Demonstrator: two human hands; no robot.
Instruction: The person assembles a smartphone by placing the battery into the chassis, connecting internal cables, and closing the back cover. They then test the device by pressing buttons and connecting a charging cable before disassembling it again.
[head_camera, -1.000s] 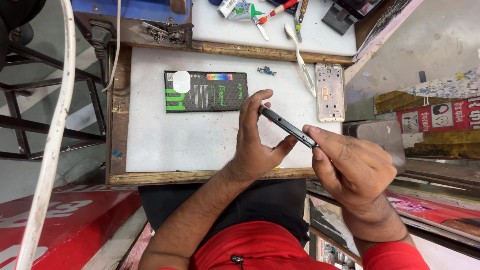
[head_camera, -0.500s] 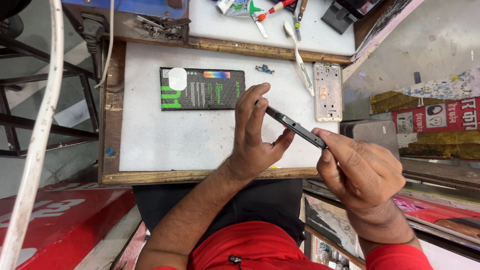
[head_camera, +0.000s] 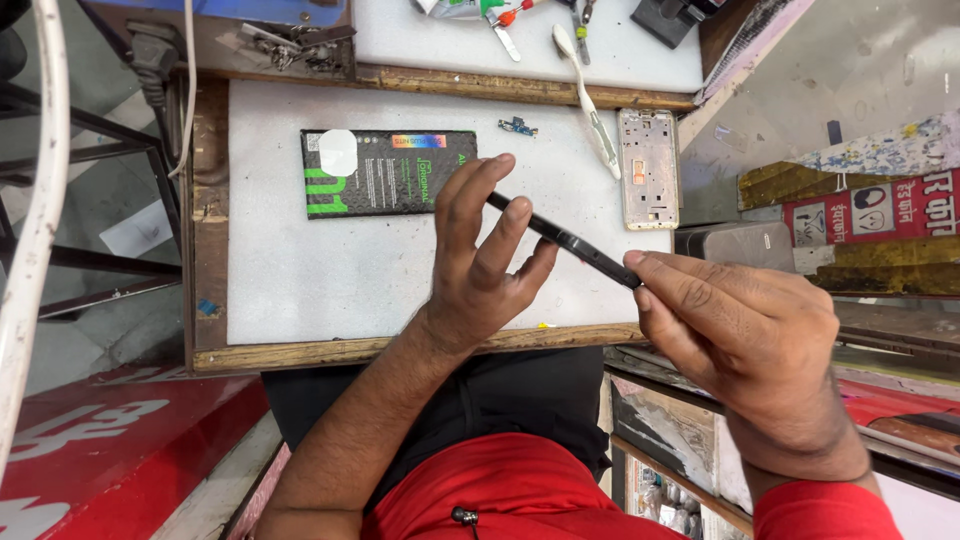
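I hold a thin black phone (head_camera: 585, 250) edge-on above the white work mat (head_camera: 300, 270). My left hand (head_camera: 485, 255) supports its far end, with fingers spread along the edge. At the near end, my right hand (head_camera: 745, 335) pinches it between thumb and fingers. A black phone battery (head_camera: 385, 172) with green and white markings lies flat on the mat behind my left hand. A small blue-black connector part (head_camera: 517, 126) lies beyond it.
A bare metal phone frame (head_camera: 648, 167) lies at the mat's right edge beside a white toothbrush (head_camera: 590, 100). Tools (head_camera: 510, 20) lie on the far board. A white cable (head_camera: 40, 200) hangs at the left. A grey box (head_camera: 735, 245) sits at the right.
The phone and both hands have stayed almost still. My left fingers have spread a little along the phone's edge.
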